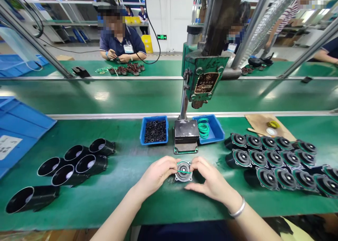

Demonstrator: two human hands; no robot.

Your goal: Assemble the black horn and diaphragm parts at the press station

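A round grey metal end cap (183, 178) with concentric rings stands on the table in front of me. A thin green rubber O-ring (184, 172) stretches across its top. My left hand (160, 172) pinches the ring at its left end, fingertips close against the cap's rim. From the other side, my right hand (207, 176) grips the ring between fingertips, its thumb held apart lower down. Part of the cap's edge is hidden by my fingers.
Ahead stands a green press (202, 75) over a black metal block (187, 130). Beside it are a blue bin of black rings (155, 141) and a blue bin of green rings (215, 128). Black cylinders (67, 176) lie left; rows of capped ones (268, 158) stand right. A person (120, 40) sits opposite.
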